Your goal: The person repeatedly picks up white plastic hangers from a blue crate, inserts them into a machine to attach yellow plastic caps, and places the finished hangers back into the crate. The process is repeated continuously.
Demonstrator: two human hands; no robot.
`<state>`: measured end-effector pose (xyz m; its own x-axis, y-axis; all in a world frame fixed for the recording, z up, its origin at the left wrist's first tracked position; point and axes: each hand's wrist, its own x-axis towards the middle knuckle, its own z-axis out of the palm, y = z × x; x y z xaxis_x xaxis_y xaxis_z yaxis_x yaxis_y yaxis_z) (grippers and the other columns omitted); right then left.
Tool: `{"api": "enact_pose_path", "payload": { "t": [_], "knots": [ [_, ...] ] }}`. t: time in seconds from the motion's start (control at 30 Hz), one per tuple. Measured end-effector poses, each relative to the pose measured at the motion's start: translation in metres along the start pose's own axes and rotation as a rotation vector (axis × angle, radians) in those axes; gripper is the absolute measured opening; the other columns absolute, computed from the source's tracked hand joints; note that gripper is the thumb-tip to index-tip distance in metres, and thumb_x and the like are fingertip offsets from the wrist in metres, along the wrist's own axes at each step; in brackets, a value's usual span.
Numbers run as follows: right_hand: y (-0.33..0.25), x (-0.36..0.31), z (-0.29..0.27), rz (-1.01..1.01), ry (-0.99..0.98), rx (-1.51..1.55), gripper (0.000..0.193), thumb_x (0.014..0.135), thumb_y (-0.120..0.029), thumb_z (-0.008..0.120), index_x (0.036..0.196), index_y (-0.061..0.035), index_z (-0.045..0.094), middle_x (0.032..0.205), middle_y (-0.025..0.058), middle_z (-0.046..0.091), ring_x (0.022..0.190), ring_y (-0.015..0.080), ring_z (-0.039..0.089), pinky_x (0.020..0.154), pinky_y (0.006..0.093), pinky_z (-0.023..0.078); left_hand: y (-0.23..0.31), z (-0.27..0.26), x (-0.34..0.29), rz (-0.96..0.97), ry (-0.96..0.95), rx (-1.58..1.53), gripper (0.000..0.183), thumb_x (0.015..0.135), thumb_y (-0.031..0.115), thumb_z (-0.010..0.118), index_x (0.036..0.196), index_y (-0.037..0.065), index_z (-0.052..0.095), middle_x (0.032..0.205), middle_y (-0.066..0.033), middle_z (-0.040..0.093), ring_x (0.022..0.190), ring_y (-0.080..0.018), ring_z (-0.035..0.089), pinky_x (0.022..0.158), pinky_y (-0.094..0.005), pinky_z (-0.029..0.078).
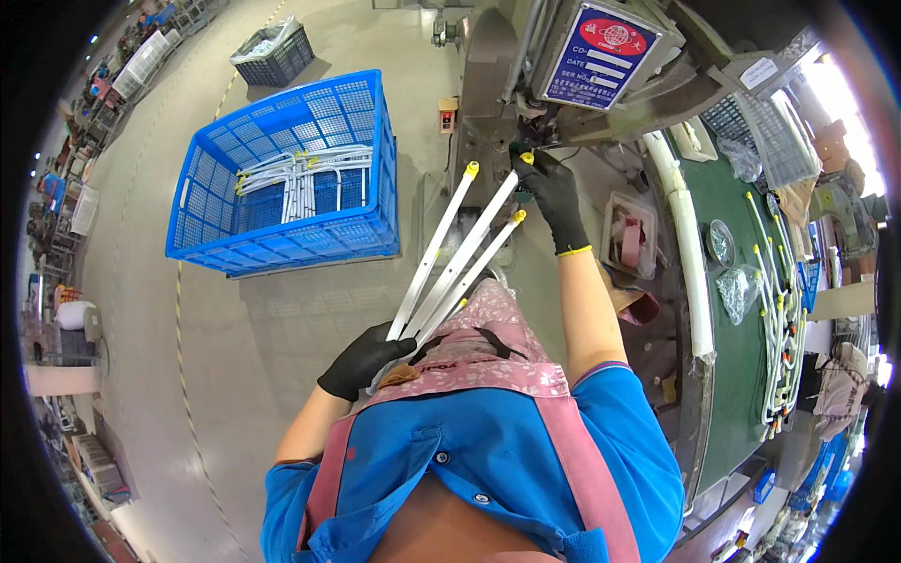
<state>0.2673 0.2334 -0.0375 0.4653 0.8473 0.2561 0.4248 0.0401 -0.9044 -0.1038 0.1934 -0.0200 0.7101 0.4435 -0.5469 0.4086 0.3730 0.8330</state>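
Several white metal tubes (466, 246) with yellow end caps lie fanned across my lap, pointing away from me. My left hand (364, 361), in a black glove, is closed around their near ends. At the far end of the middle tube, my right hand (552, 192), also black-gloved, pinches just by its yellow cap (527, 159). That end is held beneath the head of a grey machine (610, 56) bearing a blue and red plate. Two other capped ends stick out free on either side of it. A pink flowered apron (497, 328) covers my lap under the tubes.
A blue plastic crate (310, 230) with more white tubes stands on the floor to the left, a dark crate (272, 52) beyond it. On the right, a green-topped bench (727, 375) carries bent tubes (779, 319) and plastic bags. A clear bin (629, 235) sits beside the machine.
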Motion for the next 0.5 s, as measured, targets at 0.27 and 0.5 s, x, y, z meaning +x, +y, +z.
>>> {"api": "enact_pose_path", "payload": {
  "t": [0.27, 0.5],
  "knots": [
    [0.005, 0.005, 0.002, 0.054, -0.001, 0.004, 0.030, 0.081, -0.026, 0.064, 0.096, 0.0000, 0.064, 0.077, 0.0103, 0.065, 0.070, 0.0157, 0.058, 0.066, 0.0307, 0.046, 0.020, 0.001, -0.036, 0.013, 0.002, 0.027, 0.044, 0.085, 0.026, 0.058, 0.118, -0.003, 0.057, 0.106, -0.0112, 0.063, 0.096, -0.0185, 0.057, 0.089, -0.0306, 0.042],
    [0.007, 0.017, -0.005, -0.018, -0.072, -0.122, 0.032, 0.081, -0.029, 0.063, 0.095, 0.0001, 0.064, 0.082, 0.0146, 0.066, 0.072, 0.0201, 0.060, 0.067, 0.0323, 0.047, 0.011, 0.007, -0.024, -0.027, 0.023, -0.039, 0.044, 0.084, 0.027, 0.060, 0.117, -0.002, 0.057, 0.103, -0.0100, 0.063, 0.090, -0.0168, 0.058, 0.083, -0.0304, 0.045]
  ]
}}
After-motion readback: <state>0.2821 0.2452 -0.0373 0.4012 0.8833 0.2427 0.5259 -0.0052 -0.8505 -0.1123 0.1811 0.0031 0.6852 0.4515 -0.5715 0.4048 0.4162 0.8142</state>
